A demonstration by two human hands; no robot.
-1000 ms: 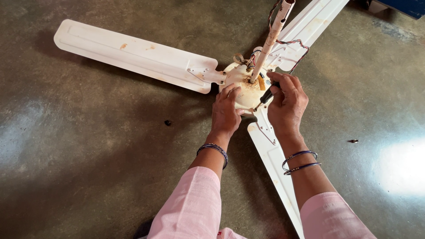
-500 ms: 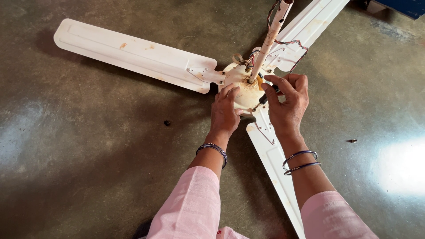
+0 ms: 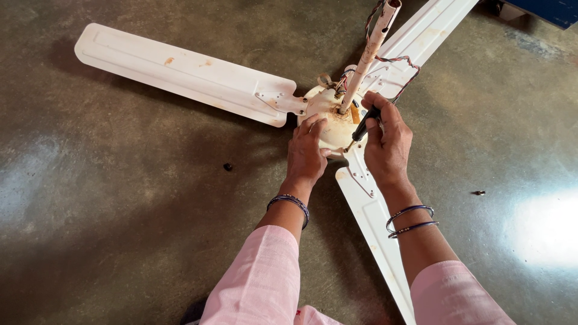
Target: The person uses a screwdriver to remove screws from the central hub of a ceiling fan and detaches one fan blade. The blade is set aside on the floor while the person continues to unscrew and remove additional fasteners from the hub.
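Head view: left hand pressed flat on ceiling fan motor housing; right hand gripping a screwdriver, tip at the housing, floor beneath.

A white ceiling fan with 3 blades was laid on the concrete floor, its motor hub steadied by the left hand while a black-handled screwdriver was gripped by the right hand.
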